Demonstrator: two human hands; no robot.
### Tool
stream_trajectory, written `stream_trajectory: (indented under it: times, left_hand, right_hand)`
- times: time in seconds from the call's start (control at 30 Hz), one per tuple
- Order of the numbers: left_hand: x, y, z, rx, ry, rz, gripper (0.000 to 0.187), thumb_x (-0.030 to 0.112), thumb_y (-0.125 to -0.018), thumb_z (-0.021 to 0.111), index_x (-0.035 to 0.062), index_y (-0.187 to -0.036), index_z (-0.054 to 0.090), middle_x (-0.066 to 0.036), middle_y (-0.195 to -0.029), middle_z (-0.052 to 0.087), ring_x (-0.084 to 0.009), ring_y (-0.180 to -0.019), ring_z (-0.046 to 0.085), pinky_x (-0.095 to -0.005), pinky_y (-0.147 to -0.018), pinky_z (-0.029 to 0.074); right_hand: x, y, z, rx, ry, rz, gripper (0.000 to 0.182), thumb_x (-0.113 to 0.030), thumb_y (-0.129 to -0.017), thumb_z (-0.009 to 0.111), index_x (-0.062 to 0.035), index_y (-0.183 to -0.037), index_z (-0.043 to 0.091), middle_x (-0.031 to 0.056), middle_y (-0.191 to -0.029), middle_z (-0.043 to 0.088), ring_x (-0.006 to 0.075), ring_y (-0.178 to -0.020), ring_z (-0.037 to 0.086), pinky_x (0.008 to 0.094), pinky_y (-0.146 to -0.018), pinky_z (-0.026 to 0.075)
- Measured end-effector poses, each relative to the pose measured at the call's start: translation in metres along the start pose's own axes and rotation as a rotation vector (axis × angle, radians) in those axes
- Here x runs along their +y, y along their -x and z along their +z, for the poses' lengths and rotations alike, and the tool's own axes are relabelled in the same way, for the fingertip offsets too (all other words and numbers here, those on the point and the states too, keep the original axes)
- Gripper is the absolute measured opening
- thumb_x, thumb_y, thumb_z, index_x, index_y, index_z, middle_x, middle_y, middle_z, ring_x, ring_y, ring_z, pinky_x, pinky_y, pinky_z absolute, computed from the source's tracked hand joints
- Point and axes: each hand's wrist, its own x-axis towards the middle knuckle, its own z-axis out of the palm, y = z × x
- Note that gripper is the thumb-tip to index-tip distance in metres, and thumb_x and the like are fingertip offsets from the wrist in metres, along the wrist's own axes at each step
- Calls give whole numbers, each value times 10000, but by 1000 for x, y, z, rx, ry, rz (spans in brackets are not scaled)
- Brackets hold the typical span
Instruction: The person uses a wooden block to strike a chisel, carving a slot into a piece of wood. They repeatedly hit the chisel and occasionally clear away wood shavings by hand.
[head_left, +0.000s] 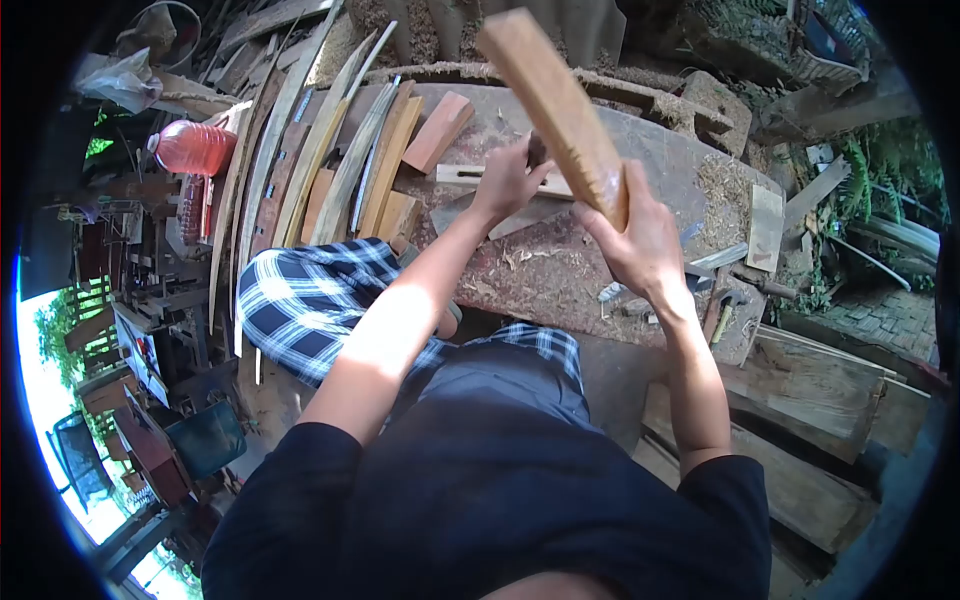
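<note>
Over a shaving-strewn workbench (545, 265), hand-held wooden block (562, 108), boards (805, 385) alongside.

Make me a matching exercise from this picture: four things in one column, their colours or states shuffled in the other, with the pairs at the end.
Things
1. Wooden piece
2. Large bottle
3. Shirt
4. Legwear

Colours or states
A. Dark, short-sleeved
B. Pinkish-red
C. Raised, gripped near one end by the right hand
D. Blue-and-white checked

Pairs: 1-C, 2-B, 3-A, 4-D
</note>
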Motion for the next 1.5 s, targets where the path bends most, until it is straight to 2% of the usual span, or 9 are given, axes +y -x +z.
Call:
stream_trajectory:
  times: [0.1,0.17,0.2,0.37,0.73,0.87,1.07,1.23,1.5]
  left_hand:
    - [-4,1,5,1,24,6,227,125,-843,723,-4,-993,611,-205,-800,684,-393,-783,689,-456,-688,529]
    - [-2,2,5,51,65,175,232,112,-841,720,-1,-1014,614,-210,-817,686,-397,-793,689,-453,-684,527]
    - [-2,0,2,-129,-187,-44,233,82,-841,713,-6,-1032,613,-217,-830,688,-395,-803,692,-448,-681,527]
    - [-12,13,12,-31,81,79,232,67,-841,709,-14,-1035,613,-203,-809,685,-390,-764,683,-428,-671,524]
    - [-21,7,16,196,-48,-134,201,160,-806,781,21,-913,682,-179,-831,728,-347,-814,723,-425,-731,562]
    - [-20,6,16,241,94,-207,212,161,-803,798,32,-947,711,-133,-844,751,-226,-793,753,-335,-720,582]
    - [-4,14,-20,257,219,-182,157,159,-867,767,41,-952,706,-32,-866,744,-94,-808,710,-253,-731,559]
    - [0,8,-22,200,118,-118,147,138,-870,762,44,-965,701,-25,-861,741,-95,-806,712,-259,-730,567]
    - [-12,4,-2,239,37,-84,217,214,-832,775,55,-968,719,-127,-862,754,-250,-821,754,-350,-736,596]
  right_hand:
    - [-16,7,6,187,-264,-100,568,-412,-866,668,-58,-1230,412,291,-843,684,484,-820,689,548,-723,535]
    - [2,1,14,-43,-28,81,550,-410,-884,642,-59,-1233,404,306,-852,677,491,-815,685,551,-715,536]
    - [8,2,18,-37,53,38,549,-410,-886,641,-52,-1227,401,309,-843,677,491,-809,686,551,-714,537]
    - [2,9,12,43,0,31,548,-414,-886,644,-28,-1192,403,319,-828,675,491,-800,687,546,-724,540]
    - [65,35,71,65,-303,245,557,-471,-898,640,-40,-1188,437,326,-943,678,497,-946,668,544,-785,502]
    - [118,42,109,-176,7,389,609,-521,-889,616,-57,-1221,402,324,-963,682,516,-954,654,586,-814,490]
    - [120,46,117,-169,85,404,620,-497,-887,623,-60,-1250,374,322,-953,683,512,-935,660,588,-807,504]
    - [120,46,117,-164,104,382,606,-489,-895,617,-59,-1247,375,323,-937,684,522,-930,658,591,-806,504]
    - [113,49,112,-157,96,402,590,-491,-900,609,-57,-1226,379,340,-946,676,532,-945,648,591,-818,500]
